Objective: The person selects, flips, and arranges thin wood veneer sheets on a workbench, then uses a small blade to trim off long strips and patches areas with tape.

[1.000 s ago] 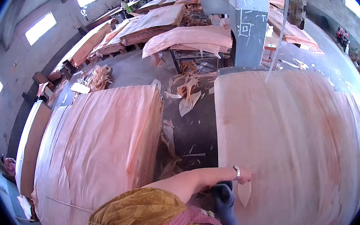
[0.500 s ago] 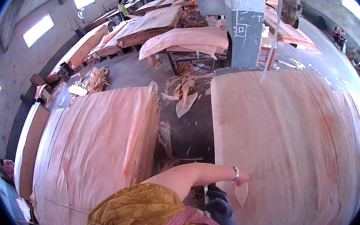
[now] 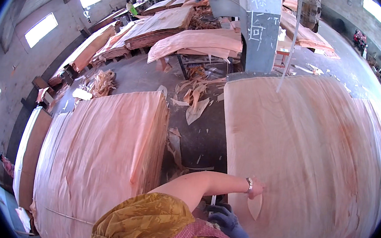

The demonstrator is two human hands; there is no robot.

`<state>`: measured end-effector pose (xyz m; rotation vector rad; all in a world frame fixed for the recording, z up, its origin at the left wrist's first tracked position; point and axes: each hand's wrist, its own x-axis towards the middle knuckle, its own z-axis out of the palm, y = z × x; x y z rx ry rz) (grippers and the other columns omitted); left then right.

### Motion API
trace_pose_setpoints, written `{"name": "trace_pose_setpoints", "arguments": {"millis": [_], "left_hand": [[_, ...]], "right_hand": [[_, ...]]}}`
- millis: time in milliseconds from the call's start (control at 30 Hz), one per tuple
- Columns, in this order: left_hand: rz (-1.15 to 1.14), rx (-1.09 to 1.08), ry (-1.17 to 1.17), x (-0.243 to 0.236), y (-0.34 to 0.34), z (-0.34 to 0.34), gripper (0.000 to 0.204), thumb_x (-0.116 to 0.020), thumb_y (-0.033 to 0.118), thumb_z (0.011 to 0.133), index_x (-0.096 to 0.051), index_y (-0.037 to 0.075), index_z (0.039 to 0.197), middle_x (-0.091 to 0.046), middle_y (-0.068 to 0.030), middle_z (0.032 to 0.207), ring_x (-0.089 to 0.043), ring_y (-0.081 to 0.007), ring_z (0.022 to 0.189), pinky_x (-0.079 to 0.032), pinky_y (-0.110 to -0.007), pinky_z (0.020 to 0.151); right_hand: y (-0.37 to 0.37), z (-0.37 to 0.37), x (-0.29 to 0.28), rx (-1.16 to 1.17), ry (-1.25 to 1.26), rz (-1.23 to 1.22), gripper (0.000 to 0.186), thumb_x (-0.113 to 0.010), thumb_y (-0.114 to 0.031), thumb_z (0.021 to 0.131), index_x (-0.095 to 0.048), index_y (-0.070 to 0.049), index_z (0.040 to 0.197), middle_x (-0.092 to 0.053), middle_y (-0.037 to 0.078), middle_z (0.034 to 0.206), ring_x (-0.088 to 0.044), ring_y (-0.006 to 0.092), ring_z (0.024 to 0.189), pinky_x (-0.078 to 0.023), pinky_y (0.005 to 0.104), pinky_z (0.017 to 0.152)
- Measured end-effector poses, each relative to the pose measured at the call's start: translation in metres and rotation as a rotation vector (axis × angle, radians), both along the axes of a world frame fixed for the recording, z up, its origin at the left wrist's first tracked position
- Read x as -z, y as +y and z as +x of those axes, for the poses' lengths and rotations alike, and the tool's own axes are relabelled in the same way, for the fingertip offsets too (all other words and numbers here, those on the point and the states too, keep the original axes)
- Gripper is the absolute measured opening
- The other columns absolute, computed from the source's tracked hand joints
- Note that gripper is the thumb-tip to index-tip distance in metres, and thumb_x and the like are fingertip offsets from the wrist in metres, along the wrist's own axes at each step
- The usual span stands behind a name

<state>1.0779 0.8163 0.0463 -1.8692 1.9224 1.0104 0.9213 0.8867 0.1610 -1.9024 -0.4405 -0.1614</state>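
Note:
My left hand, bare with a metal-banded watch at the wrist, rests on the broad pale wood veneer sheet topping the right-hand stack. Its small visible fingers lie against the sheet. Just below it is a leaf-shaped piece of veneer, its upper tip by the hand; whether it is loose cannot be told. Close to my body, by the stack's near left edge, my right hand wears a dark glove. Its fingers are closed round a slim tool with a pale, straight blade; the handle is mostly hidden.
On my left stands another tall veneer stack. Scraps litter the floor between the stacks. Ahead are a grey pillar, a thin pale pole and more veneer piles. A person is at the far left.
My gloved right hand has shifted left and slightly up with the slim tool. My left hand stays nearly in place on the sheet. The person at far left has come further into view.

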Motion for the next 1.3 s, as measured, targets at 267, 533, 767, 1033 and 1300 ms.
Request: {"name": "trace_pose_setpoints", "arguments": {"millis": [267, 533, 767, 1033, 1300], "left_hand": [[-0.067, 0.007, 0.073, 0.015, 0.002, -0.003, 0.042, -0.070, 0.016, 0.067, -0.070, 0.010, 0.108, -0.048, -0.0102, 0.140, -0.051, -0.0297, 0.124, -0.041, -0.051, 0.100], [-0.636, -0.274, 0.052, 0.053, 0.066, -0.012, 0.032, -0.062, 0.018, 0.082, -0.063, 0.007, 0.112, -0.060, -0.0141, 0.122, -0.059, -0.0307, 0.108, -0.047, -0.044, 0.087], [-0.876, -0.427, 0.001, 0.045, 0.074, -0.044, 0.058, -0.064, 0.040, 0.084, -0.053, 0.006, 0.129, -0.047, -0.0101, 0.139, -0.037, -0.0263, 0.135, -0.026, -0.051, 0.112], [-0.851, -0.541, -0.079, 0.051, 0.080, -0.048, 0.055, -0.064, 0.043, 0.083, -0.054, 0.016, 0.130, -0.046, -0.0060, 0.140, -0.035, -0.0260, 0.137, -0.021, -0.059, 0.112], [-0.755, -0.531, -0.047, 0.043, 0.080, -0.042, 0.061, -0.066, 0.044, 0.080, -0.053, 0.013, 0.132, -0.048, -0.0075, 0.136, -0.034, -0.0252, 0.137, -0.019, -0.058, 0.113]], "right_hand": [[0.007, -0.032, 0.051, 0.059, 0.089, -0.003, 0.027, -0.075, -0.015, 0.075, -0.067, -0.014, 0.101, -0.056, 0.015, 0.129, -0.047, 0.0383, 0.123, -0.040, 0.0458, 0.103], [-0.079, -0.031, 0.025, 0.709, 0.499, 0.838, 0.011, -0.059, -0.016, 0.095, -0.058, -0.006, 0.097, -0.065, 0.006, 0.079, -0.055, 0.0083, 0.055, -0.042, 0.0230, 0.047], [-0.149, 0.002, 0.053, 0.772, 0.644, 0.598, 0.027, -0.061, -0.010, 0.091, -0.058, -0.005, 0.118, -0.065, 0.001, 0.083, -0.055, 0.0050, 0.060, -0.040, 0.0213, 0.049], [-0.167, 0.094, 0.123, 0.614, 0.556, -0.238, 0.035, -0.067, -0.015, 0.084, -0.057, -0.005, 0.116, -0.069, 0.013, 0.097, -0.068, 0.0207, 0.083, -0.050, 0.0356, 0.064], [-0.178, 0.114, 0.122, 0.541, 0.838, -0.812, 0.059, -0.064, -0.056, 0.082, -0.052, -0.003, 0.105, -0.068, 0.023, 0.093, -0.066, 0.0396, 0.089, -0.051, 0.0485, 0.076]]}}
